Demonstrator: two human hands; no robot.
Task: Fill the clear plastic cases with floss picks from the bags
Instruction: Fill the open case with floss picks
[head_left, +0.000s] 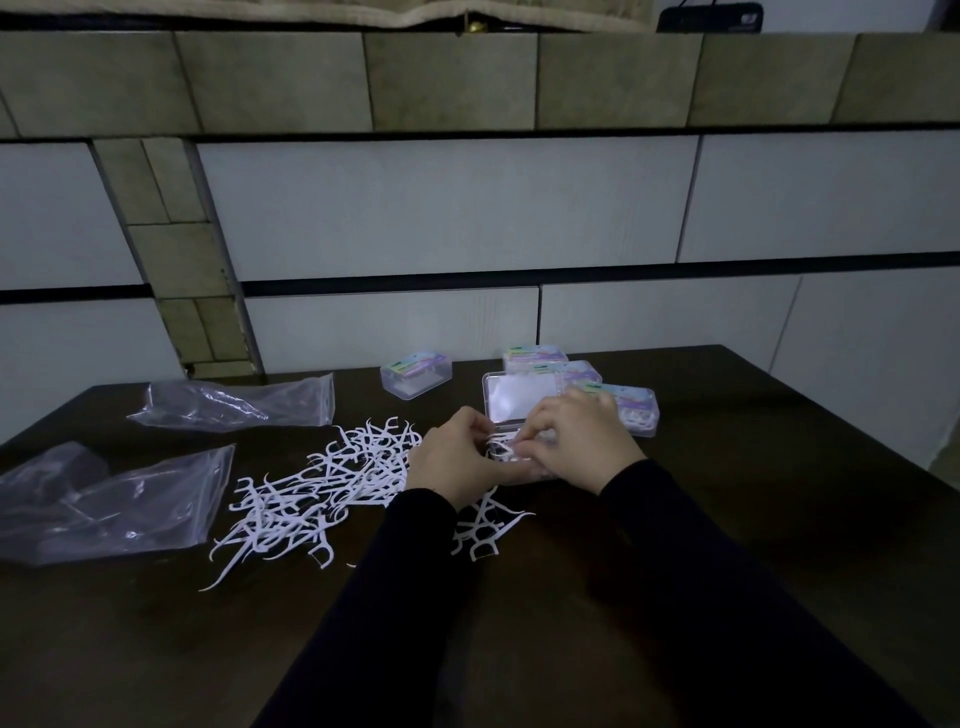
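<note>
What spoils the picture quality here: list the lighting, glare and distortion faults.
Head view: dim overall, the dark table and sleeves nearly merge; glare whitens the open case's lid and streaks the plastic bags; wide-angle bending curves the wall tile lines; the floss picks stay sharp; both hands are lit but soft.

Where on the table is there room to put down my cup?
The table is bare on its right side, beyond the right hand and the closed cases. The near edge below the floss picks is bare too. The left is crowded with two plastic bags, and the middle holds the open case and both hands.
</note>
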